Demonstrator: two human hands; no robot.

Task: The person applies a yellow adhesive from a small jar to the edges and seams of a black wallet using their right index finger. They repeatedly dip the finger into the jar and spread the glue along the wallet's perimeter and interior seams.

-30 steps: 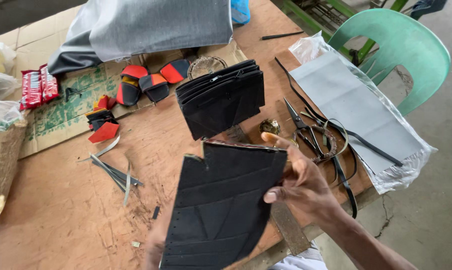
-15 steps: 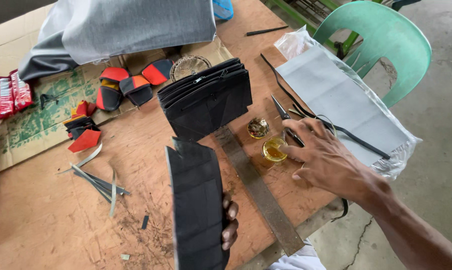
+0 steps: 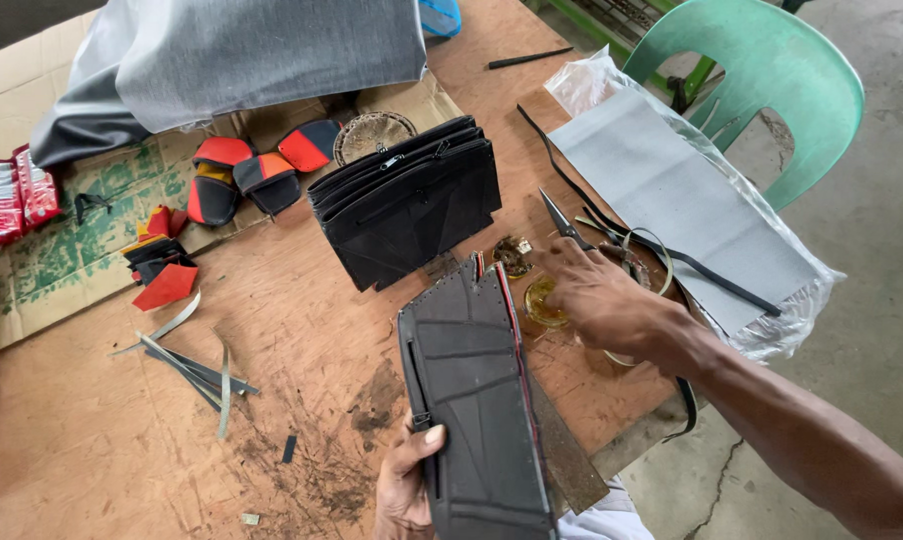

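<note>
Stitching holes and a red edge strip already showed along the flat black rubber pouch panel (image 3: 482,400), which the left hand (image 3: 407,490) gripped at its lower edge, thumb pressed on the face, holding it upright over the worn wooden desk (image 3: 302,330). The right hand (image 3: 602,295) lay loosely spread, grasping nothing, fingers over a small yellow-lidded round tin (image 3: 542,300) beside the metal scissors (image 3: 567,222). A stack of finished black zippered pouches (image 3: 407,205) stood behind, suggesting this piece was partway made, with its edges probably left to close. Half a second earlier the right hand hovered slightly farther right; it had since shifted onto the tin.
</note>
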